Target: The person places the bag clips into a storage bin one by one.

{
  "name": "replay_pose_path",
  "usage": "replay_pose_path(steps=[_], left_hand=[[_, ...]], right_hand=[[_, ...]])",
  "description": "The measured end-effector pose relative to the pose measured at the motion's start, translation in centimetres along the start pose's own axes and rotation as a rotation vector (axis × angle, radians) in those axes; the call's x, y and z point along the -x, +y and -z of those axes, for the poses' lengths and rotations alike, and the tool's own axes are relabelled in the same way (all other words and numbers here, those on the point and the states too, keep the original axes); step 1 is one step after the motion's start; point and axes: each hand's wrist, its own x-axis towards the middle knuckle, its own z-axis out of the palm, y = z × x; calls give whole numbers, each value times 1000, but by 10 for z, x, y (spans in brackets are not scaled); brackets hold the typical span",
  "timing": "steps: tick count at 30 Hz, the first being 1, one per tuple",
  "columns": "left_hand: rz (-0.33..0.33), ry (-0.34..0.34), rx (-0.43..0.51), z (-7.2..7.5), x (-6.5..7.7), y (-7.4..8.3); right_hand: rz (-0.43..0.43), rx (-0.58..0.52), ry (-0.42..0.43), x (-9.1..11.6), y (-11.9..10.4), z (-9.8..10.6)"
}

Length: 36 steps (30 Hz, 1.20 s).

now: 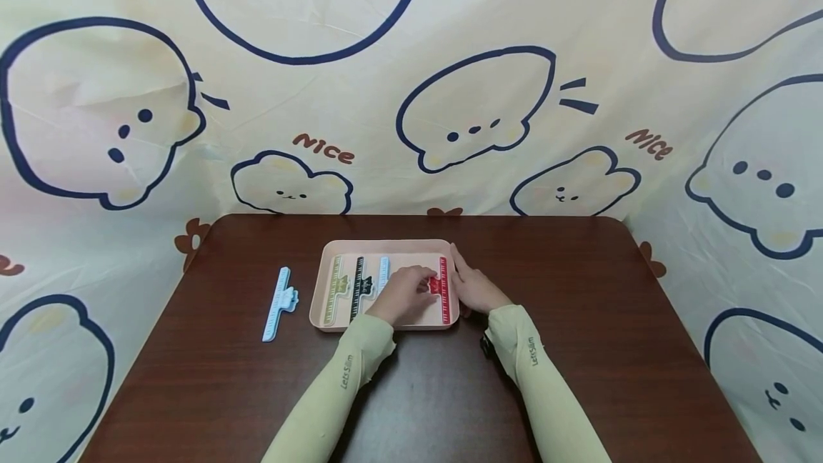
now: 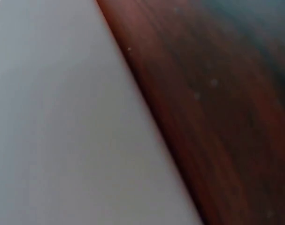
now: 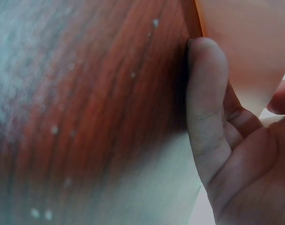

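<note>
A pink tray (image 1: 386, 246) holds several ruler-like clips with shaped tabs. In the head view, my left hand (image 1: 401, 296) reaches over it, bent fingers at the tab of the red clip (image 1: 444, 291) by the right wall; the exact grip is partly hidden. My right hand (image 1: 477, 288) holds the tray's right side, one finger along the rim. In the right wrist view, that hand's finger (image 3: 207, 93) lies against the tray's outer wall (image 3: 248, 42). Left of my left hand lie a yellow-green clip (image 1: 333, 291), a black clip (image 1: 357, 288) and a light blue clip (image 1: 383, 271), partly covered.
Another light blue clip (image 1: 276, 306) lies on the dark wood table (image 1: 193, 377), left of the tray. A cream curtain with cartoon outlines (image 1: 373, 106) stands behind the table's far edge. The left wrist view shows only a pale surface beside the wood.
</note>
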Motion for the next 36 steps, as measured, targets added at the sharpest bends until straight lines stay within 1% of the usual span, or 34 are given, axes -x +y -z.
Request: replay_pose_path(steps=[8, 15, 21, 26, 29, 33, 36], left_hand=[[14, 38, -6, 0, -2, 2], [27, 28, -6, 0, -2, 3], [15, 27, -18, -1, -1, 3], [-9, 43, -71, -2, 2, 2], [-11, 47, -105, -1, 4, 3], [-16, 65, -135, 4, 8, 6], [-54, 99, -164, 16, 14, 7]], right_hand=[[4, 9, -2, 3, -4, 2], [-13, 6, -18, 4, -5, 4], [-10, 4, -18, 3, -3, 2], [-22, -5, -22, 1, -4, 0], [-27, -1, -26, 1, -3, 0], [-35, -5, -21, 0, -2, 0], [-43, -6, -9, 0, -3, -1]])
